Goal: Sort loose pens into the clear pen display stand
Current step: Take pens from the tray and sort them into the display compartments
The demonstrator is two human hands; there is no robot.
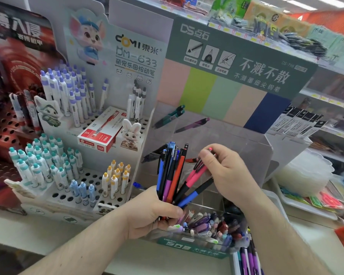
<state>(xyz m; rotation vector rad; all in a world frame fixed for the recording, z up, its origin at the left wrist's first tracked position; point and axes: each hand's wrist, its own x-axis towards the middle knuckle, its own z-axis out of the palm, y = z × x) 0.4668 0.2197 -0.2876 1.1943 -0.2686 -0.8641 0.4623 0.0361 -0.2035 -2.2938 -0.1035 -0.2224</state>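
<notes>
White card backboard (131,56) of the perforated pen rack read "DOMI 東米", below it "DM-633", then "萌宠乐园按动笔". Green header card (236,62) of the clear pen display stand carried "DS 点石" at upper left, large "不溅不散", beneath it "不溅墨细尖钢笔", and a small code at right, apparently "DS-756". Three icon captions on that header were too small to read with certainty. Red poster (18,36) at far left showed large characters, partly cut off, and "赛博机甲". Red-and-white pen box (99,133) bore print, illegible. Green front label (193,249) on the stand's lower tray was blurred.
</notes>
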